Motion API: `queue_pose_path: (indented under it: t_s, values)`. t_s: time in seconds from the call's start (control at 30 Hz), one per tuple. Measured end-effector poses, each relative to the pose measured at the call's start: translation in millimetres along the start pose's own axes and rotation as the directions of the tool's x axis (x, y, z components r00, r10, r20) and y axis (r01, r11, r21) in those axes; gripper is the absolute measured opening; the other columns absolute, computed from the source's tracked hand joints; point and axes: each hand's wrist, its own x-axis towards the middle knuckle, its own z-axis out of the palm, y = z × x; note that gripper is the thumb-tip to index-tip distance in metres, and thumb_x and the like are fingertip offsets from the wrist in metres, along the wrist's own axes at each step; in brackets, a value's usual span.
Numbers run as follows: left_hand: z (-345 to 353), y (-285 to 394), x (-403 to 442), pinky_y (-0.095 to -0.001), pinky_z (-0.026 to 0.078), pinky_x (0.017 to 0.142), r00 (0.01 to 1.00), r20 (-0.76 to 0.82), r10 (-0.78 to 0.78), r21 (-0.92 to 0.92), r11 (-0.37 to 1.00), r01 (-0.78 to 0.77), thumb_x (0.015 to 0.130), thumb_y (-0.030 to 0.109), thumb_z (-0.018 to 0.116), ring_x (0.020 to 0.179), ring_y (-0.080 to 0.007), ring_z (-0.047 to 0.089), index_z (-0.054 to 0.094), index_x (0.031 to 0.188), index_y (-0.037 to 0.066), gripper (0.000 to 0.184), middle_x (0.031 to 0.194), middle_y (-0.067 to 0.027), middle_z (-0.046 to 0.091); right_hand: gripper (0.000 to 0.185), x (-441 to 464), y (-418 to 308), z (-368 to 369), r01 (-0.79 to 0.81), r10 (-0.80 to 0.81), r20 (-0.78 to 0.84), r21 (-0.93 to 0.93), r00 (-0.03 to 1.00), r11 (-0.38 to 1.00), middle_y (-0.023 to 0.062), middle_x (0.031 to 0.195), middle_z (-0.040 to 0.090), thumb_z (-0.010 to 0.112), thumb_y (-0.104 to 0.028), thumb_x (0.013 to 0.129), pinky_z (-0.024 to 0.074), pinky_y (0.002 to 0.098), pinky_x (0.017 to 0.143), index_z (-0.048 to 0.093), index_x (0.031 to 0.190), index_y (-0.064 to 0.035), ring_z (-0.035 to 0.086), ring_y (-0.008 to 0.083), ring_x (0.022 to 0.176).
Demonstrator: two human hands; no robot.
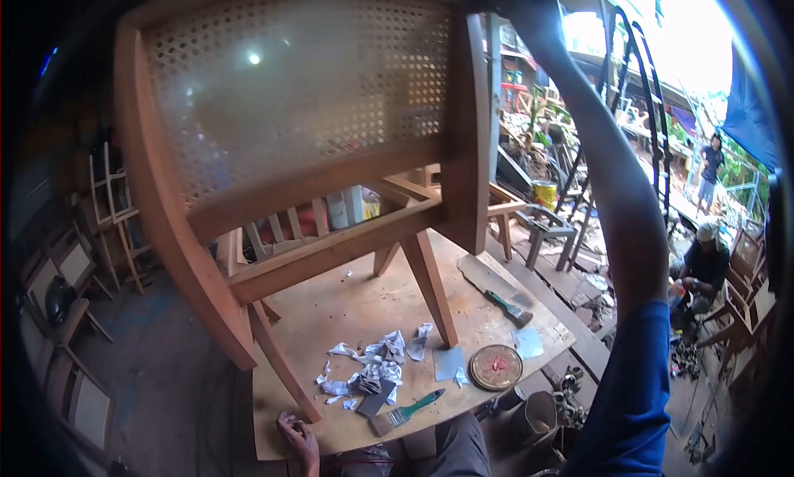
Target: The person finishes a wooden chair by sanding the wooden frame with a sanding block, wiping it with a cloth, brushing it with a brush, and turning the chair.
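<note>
A wooden chair [339, 255] with a woven cane back stands tilted on a worktable [331, 303], its back towards me. My right hand [529, 4] reaches up to the chair's top right corner and closes on the frame there; the fingers are dark and partly cut off. Low at the table's near left edge, my left hand [299, 437] has curled fingers beside the foot of a chair leg; whatever they hold is hidden. Crumpled white scraps [382, 360], a grey sanding pad [376, 398] and a green-handled paintbrush [407, 411] lie under the chair.
A second paintbrush [509, 308] and a round tin lid [496, 367] lie on the table's right side. Chairs [78, 270] stand at left. A person [703, 266] crouches at right, and another person [710, 171] stands farther off near a ladder [645, 88].
</note>
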Motion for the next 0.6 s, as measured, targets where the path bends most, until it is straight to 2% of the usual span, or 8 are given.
queue_pose_path:
  t_s: [0.2, 0.33, 0.37, 0.4, 0.47, 0.53, 0.57, 0.6]
  values:
    - [3.4, 7.5, 0.8, -0.0387, 0.047, 0.083, 0.998, -0.021, 0.055, 0.015, 0.998, -0.055, 0.087, -0.006, 0.051, 0.094, -0.0277, 0.057, 0.045, 0.129, 0.001, 0.043, 0.106, -0.0157, 0.054, 0.026, 11.4, 12.2, -24.1, 0.018, -0.014, 0.014, -0.358, 1.0, 0.933, 0.0085, 0.086, 0.074, 0.07, -0.029, 0.085, 0.0555, 0.034, 0.07, 0.074, 0.1, -0.0082, 0.07, 0.0165, 0.076]
    - [-0.1, -0.3, 0.0, -0.0395, 0.046, 0.084, 0.999, -0.013, 0.037, 0.016, 0.999, -0.037, 0.088, -0.005, 0.051, 0.094, -0.0269, 0.057, 0.044, 0.13, 0.001, 0.043, 0.106, -0.0155, 0.055, 0.038, 32.1, 43.4, -58.9, 0.013, -0.053, -0.042, -0.646, 0.998, 0.763, 0.0088, 0.087, 0.074, 0.073, -0.04, 0.083, 0.0558, 0.0365, 0.071, 0.074, 0.107, -0.0117, 0.071, 0.0169, 0.078]
    - [0.9, -7.0, -0.3, -0.0395, 0.046, 0.084, 0.999, -0.025, 0.03, 0.013, 0.999, -0.029, 0.088, -0.005, 0.051, 0.094, -0.0269, 0.057, 0.044, 0.13, 0.001, 0.043, 0.106, -0.0155, 0.055, 0.036, 30.7, 57.5, -70.6, 0.02, -0.098, -0.095, -0.613, 0.991, 0.79, 0.0075, 0.086, 0.075, 0.075, -0.037, 0.079, 0.0546, 0.035, 0.069, 0.074, 0.106, -0.0125, 0.07, 0.017, 0.076]
    - [4.2, -14.3, -0.1, -0.039, 0.047, 0.083, 0.999, -0.02, 0.043, 0.007, 0.999, -0.043, 0.088, -0.004, 0.051, 0.095, -0.0268, 0.057, 0.044, 0.13, 0.001, 0.043, 0.107, -0.0153, 0.055, 0.034, 43.6, 91.4, -86.4, 0.192, -0.188, 0.15, -0.954, 0.971, 0.232, 0.0066, 0.086, 0.075, 0.076, -0.036, 0.079, 0.0544, 0.0321, 0.07, 0.074, 0.104, -0.0134, 0.07, 0.0175, 0.076]
    - [7.3, -14.0, -0.3, -0.0378, 0.048, 0.081, 1.0, -0.016, 0.006, -0.019, 1.0, -0.006, 0.088, -0.004, 0.053, 0.096, -0.0267, 0.057, 0.043, 0.131, 0.001, 0.044, 0.108, -0.0148, 0.054, 0.051, 12.7, 10.2, -20.5, -0.157, 0.005, -0.268, -0.549, 0.963, 0.821, 0.0203, 0.086, 0.073, 0.071, -0.049, 0.084, 0.0562, 0.0417, 0.068, 0.072, 0.099, 0.0002, 0.073, 0.0297, 0.081]
    - [7.3, -22.7, -0.8, -0.0401, 0.049, 0.083, 0.999, -0.01, -0.033, -0.027, 0.999, 0.032, 0.084, -0.006, 0.058, 0.1, -0.0301, 0.059, 0.044, 0.128, 0.002, 0.046, 0.107, -0.0158, 0.056, 0.043, 4.5, -48.8, 49.6, -0.021, -0.079, -0.227, -0.406, 0.971, 0.914, 0.0173, 0.085, 0.074, 0.071, -0.047, 0.085, 0.0566, 0.0417, 0.072, 0.074, 0.095, -0.0046, 0.074, 0.0301, 0.082]
    - [4.7, -17.3, -0.1, -0.0402, 0.05, 0.083, 1.0, -0.02, -0.008, 0.023, 1.0, 0.009, 0.084, -0.006, 0.059, 0.1, -0.0304, 0.059, 0.044, 0.128, 0.003, 0.047, 0.107, -0.0159, 0.056, 0.028, 0.9, -82.6, 84.3, 0.111, -0.181, -0.166, -0.359, 0.969, 0.927, 0.0089, 0.085, 0.075, 0.073, -0.037, 0.086, 0.0547, 0.0317, 0.075, 0.077, 0.094, -0.0102, 0.072, 0.0183, 0.08]
    - [2.8, -11.1, 0.5, -0.0402, 0.05, 0.083, 1.0, -0.017, 0.017, 0.074, 0.997, -0.016, 0.083, -0.006, 0.059, 0.1, -0.0307, 0.059, 0.044, 0.128, 0.003, 0.048, 0.107, -0.0159, 0.057, 0.022, -12.6, -141.6, 118.0, 0.107, -0.141, -0.137, -0.229, 0.981, 0.967, 0.0089, 0.083, 0.073, 0.069, -0.031, 0.088, 0.0541, 0.0326, 0.073, 0.076, 0.098, -0.0125, 0.071, 0.0193, 0.076]
